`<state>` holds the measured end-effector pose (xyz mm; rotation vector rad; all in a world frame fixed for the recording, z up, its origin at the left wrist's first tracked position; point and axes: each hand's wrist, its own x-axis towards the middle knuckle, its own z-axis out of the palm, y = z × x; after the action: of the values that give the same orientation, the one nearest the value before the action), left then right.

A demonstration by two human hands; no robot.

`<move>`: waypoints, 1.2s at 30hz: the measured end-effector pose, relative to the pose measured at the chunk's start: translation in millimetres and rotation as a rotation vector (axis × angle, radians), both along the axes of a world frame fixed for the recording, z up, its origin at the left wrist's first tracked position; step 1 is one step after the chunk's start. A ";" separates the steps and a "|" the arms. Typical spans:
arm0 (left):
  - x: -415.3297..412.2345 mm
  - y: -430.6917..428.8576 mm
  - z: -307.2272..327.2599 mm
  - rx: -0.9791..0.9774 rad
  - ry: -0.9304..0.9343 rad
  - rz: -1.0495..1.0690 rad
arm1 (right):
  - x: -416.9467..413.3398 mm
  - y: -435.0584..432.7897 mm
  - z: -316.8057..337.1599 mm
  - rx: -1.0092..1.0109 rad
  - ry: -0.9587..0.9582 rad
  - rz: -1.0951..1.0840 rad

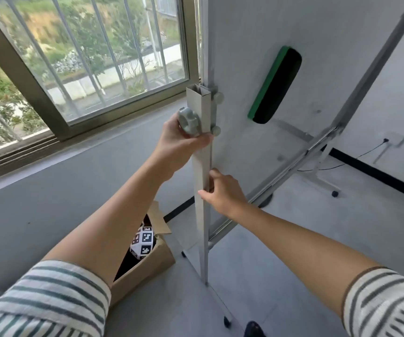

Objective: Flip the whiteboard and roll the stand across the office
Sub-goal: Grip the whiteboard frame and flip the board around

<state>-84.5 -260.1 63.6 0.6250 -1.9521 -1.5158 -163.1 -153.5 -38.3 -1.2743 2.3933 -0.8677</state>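
The whiteboard (317, 40) stands upright in front of me, its white face filling the upper right. A green and black eraser (275, 86) clings to it. The stand's near grey upright post (202, 210) runs down the middle of the view to a castor (227, 321). My left hand (179, 147) is closed around the grey locking knob (189, 122) on the post's side. Lower on the same post, my right hand (222, 192) grips its edge, fingers wrapped behind it. The stand's far leg and castor (334, 193) show at the right.
An open cardboard box (145, 266) holding a black-and-white patterned ball (143, 242) sits on the grey floor left of the post. A barred window (79, 57) fills the left wall. A wall socket with a cable (388, 141) is at the right. My shoe tip (253, 329) is near the castor.
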 end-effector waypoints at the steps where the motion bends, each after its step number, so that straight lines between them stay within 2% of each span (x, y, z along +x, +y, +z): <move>1: -1.8 -6.8 0.2 -0.001 0.000 0.002 | -1.8 -7.4 0.1 0.004 0.008 0.004; 15: -14.4 -93.7 -3.0 0.095 0.011 0.023 | -34.4 -106.3 -11.1 -0.040 0.016 0.149; 25: -66.1 -112.2 2.6 0.154 0.069 0.062 | -73.4 -141.9 -6.0 0.027 0.031 0.014; 28: -74.7 -117.7 -1.1 0.118 0.038 0.082 | -82.6 -134.6 -12.7 0.108 -0.035 -0.003; 33: -75.3 -122.9 -10.5 0.052 0.004 0.104 | -91.1 -70.4 -45.6 0.119 -0.219 -0.096; 36: -65.0 -109.8 -40.1 0.001 -0.148 0.216 | -94.1 -20.2 -71.4 0.104 -0.313 -0.198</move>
<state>-149.5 -370.0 23.4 0.9401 -1.9201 -1.3708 -257.2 -173.7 -109.7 -0.8056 2.3010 -0.9079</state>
